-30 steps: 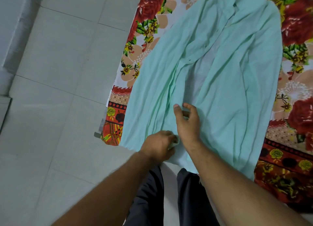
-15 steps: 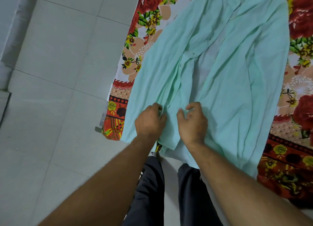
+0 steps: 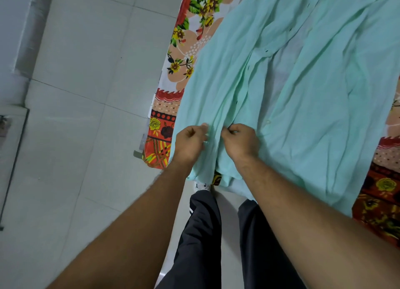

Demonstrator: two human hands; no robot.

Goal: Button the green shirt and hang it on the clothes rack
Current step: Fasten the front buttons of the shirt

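Partly cut off by the top and right edges of my head-camera feed, the green shirt lies spread on a floral bedsheet, its far collar end out of frame. Its front hangs open down the middle, and paler cloth shows in the gap. The near hem drapes over the sheet's near edge, above the person's dark trousers.

Both hands meet at the near part of the shirt's front opening, close together but not touching. The left hand is curled, its fingertips blurred where they gather a fold of the left front edge. The right hand pinches the cloth just beside it between thumb and forefinger. What lies between those two fingers is hidden from me, so I cannot tell whether a button is held. Both forearms cross the lower frame and cover part of the hem.

One pale button sits on the shirt just right of the right hand. Small dark marks dot the front edge farther away, too small for me to make out.

A small white patch with dark marks shows just below the hem. I cannot read it, nor tell what it is. Grey floor tiles fill the left of the scene.
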